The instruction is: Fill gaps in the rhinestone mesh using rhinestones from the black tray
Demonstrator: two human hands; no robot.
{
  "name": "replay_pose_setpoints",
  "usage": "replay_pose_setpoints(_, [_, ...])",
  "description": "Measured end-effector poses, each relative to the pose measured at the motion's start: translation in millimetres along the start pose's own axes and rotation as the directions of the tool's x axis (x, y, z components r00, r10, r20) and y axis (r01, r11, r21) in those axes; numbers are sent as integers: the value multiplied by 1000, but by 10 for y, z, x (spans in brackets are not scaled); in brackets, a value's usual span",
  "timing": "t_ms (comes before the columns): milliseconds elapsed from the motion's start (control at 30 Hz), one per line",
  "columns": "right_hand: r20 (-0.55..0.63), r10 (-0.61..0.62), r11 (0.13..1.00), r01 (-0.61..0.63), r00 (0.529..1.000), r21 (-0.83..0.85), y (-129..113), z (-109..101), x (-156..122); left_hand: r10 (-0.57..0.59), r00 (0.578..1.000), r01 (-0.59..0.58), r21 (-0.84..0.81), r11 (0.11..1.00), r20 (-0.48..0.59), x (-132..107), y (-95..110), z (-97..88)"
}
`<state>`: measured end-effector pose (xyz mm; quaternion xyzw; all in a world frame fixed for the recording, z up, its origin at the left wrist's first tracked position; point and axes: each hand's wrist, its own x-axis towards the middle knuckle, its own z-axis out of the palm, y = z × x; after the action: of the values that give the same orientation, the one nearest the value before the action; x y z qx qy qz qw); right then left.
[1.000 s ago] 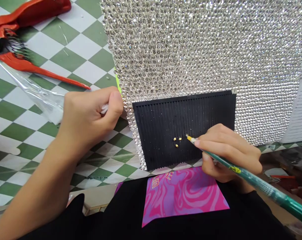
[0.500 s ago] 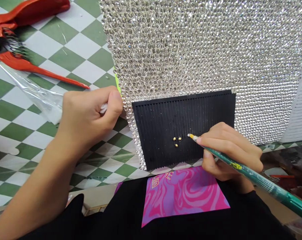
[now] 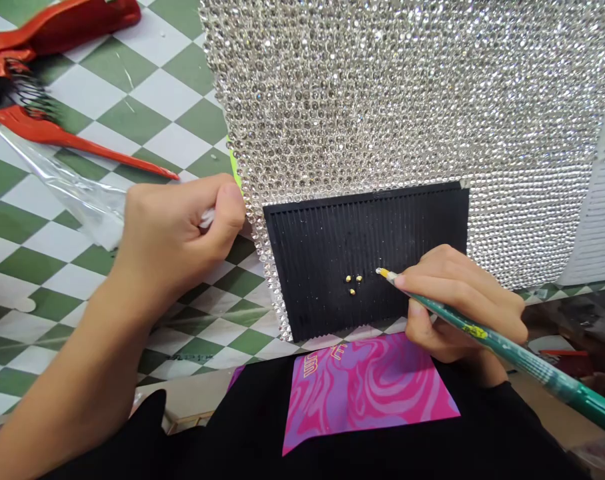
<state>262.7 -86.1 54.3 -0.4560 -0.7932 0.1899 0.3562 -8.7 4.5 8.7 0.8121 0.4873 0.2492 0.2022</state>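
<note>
My right hand (image 3: 455,303) pinches a green pencil (image 3: 512,353), slanted down to the left, its short yellow tip over a ridged black tray (image 3: 317,247). A tiny clear rhinestone (image 3: 378,271) is at that tip; whether it sticks there or lies on the tray I cannot tell. Three small gold-coloured stones (image 3: 359,279) lie left of the tip on the ridges. My left hand (image 3: 187,230) is closed in a fist beside the tray, with a bit of something white showing between thumb and finger. The tray rests on a sheet of silver rhinestones (image 3: 382,100).
Red-handled pliers (image 3: 77,137) with a spring lie at the upper left, near a clear plastic bag (image 3: 77,193). A green-and-white chequered cover (image 3: 177,67) spreads under everything. At the right edge is a white ridged sheet (image 3: 595,233).
Almost nothing differs. The tray and stones appear shifted very slightly left in view, while both hands keep their poses and the pencil tip stays at the clear rhinestone.
</note>
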Motion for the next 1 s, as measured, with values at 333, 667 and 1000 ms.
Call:
replay_pose_setpoints(333, [-42, 42, 999, -42, 998, 8, -7, 8, -3, 17, 1000, -17, -13, 1000, -2, 34, 1, -7])
replay_pose_setpoints(667, [-56, 75, 997, -76, 996, -9, -12, 12, -9, 11, 1000, -11, -19, 1000, 0, 17, 18, -7])
replay_pose_setpoints(1000, [13, 43, 999, -43, 999, 7, -1, -25, 11, -1, 1000, 1, -12, 1000, -2, 18, -1, 5])
